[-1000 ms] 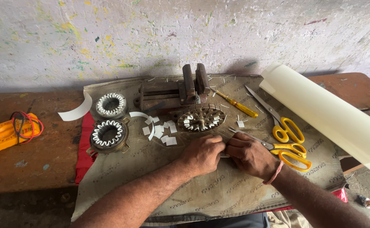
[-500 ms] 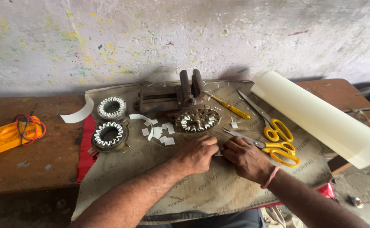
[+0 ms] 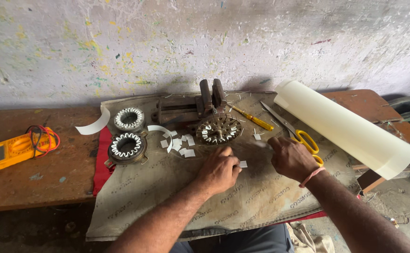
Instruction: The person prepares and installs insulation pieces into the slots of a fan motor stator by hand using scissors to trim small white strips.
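Both hands have parted — left hand (image 3: 220, 169) pinches a small paper slip (image 3: 243, 164), thin and floppy, best nipped at its edge. Right hand (image 3: 290, 157) rests clenched by the yellow scissors (image 3: 305, 139); whether its grip holds anything I cannot tell.

Single head-worn view, looking steeply down and forward from above both hands, left hand (image 3: 220, 169) and right hand (image 3: 291, 158) low in centre. Close range; workbench (image 3: 36, 173) just beyond the hands, paint-flecked wall (image 3: 167, 42) farther ahead, filling the top.
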